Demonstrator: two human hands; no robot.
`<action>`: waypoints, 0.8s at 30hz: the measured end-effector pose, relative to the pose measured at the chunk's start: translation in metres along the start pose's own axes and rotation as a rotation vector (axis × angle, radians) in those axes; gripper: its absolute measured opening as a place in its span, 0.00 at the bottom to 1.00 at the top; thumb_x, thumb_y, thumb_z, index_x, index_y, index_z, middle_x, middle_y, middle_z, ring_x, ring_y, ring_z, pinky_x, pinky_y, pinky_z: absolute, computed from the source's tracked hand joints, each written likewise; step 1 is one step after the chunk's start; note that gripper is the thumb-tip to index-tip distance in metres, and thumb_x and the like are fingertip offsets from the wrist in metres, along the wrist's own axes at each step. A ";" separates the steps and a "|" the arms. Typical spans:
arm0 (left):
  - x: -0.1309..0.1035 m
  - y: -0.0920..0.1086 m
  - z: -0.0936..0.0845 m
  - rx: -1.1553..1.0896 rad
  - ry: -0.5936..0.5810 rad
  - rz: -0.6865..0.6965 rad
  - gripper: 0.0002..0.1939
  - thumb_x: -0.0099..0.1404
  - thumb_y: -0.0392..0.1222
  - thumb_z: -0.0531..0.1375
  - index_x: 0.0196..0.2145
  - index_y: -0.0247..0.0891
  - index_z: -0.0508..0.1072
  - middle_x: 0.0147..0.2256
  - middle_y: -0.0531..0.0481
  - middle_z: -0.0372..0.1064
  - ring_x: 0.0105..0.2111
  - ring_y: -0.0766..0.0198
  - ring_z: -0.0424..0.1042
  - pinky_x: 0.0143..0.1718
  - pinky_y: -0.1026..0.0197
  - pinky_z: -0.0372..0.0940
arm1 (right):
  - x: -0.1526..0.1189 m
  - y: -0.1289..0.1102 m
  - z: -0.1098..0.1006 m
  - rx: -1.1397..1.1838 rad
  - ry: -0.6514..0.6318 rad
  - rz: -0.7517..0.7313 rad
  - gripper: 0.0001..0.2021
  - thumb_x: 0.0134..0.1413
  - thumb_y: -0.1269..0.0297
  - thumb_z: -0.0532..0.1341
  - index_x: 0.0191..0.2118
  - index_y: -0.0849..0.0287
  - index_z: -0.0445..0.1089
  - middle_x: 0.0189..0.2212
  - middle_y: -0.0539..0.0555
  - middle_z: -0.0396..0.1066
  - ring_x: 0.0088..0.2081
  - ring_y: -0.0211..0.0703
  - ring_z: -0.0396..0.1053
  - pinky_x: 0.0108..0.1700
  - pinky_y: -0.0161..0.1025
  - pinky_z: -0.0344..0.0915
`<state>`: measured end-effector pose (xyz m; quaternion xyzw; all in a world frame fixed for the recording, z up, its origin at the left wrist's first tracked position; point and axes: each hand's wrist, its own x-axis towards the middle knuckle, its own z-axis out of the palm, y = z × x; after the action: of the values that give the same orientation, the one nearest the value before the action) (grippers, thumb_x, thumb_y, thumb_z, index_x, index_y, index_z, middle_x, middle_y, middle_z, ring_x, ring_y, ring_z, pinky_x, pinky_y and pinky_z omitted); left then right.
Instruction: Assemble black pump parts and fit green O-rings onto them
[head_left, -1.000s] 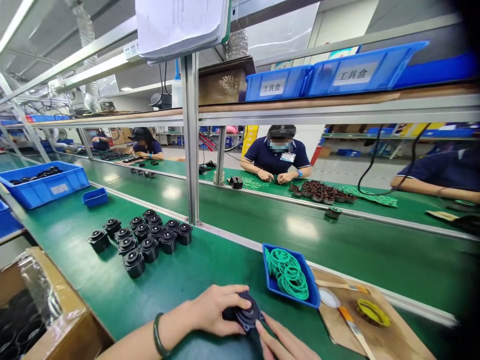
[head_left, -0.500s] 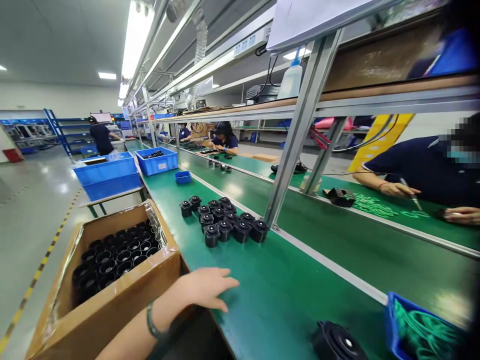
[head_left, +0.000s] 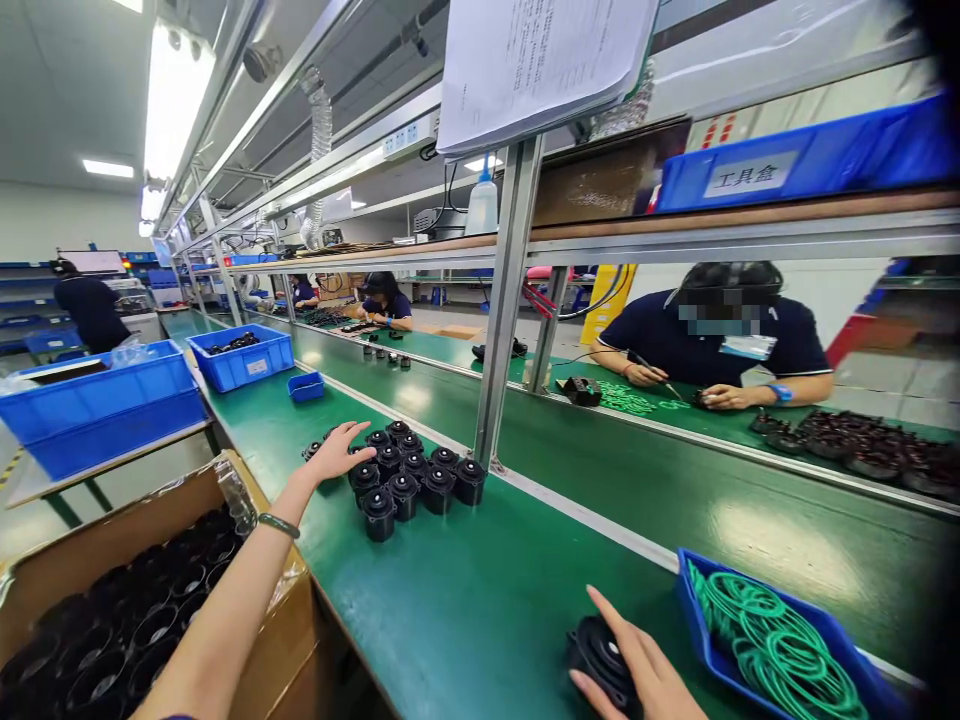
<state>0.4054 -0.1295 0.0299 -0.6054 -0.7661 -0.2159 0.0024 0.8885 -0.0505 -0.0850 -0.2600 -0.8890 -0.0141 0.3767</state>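
My left hand reaches out over the green bench, fingers spread, onto the left end of a cluster of several black round parts. It covers one or two of them; whether it grips one is hidden. My right hand rests at the bottom edge on a black ribbed disc part, its fingers laid flat across the top. A blue tray of green rubber rings sits just right of that hand.
A cardboard box of black parts stands at the lower left beside the bench. Blue bins and a small blue tray lie farther along. An aluminium post rises behind the cluster. People work across the conveyor.
My left hand has stretched forward from the bench edge to the cluster of black parts. The view has swung back right, and my right hand is on the disc part again.
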 end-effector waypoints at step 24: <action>0.101 -0.009 0.066 -0.274 -0.219 -0.061 0.36 0.60 0.64 0.54 0.62 0.46 0.63 0.61 0.51 0.63 0.60 0.51 0.63 0.63 0.54 0.55 | 0.231 -0.063 0.115 0.083 -0.600 0.152 0.50 0.36 0.22 0.53 0.62 0.47 0.62 0.65 0.69 0.52 0.65 0.73 0.47 0.61 0.73 0.37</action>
<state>0.3873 -0.0153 -0.0060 -0.5966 -0.7431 -0.2512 -0.1700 0.6484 0.0248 -0.0005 -0.3028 -0.9383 0.1281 0.1076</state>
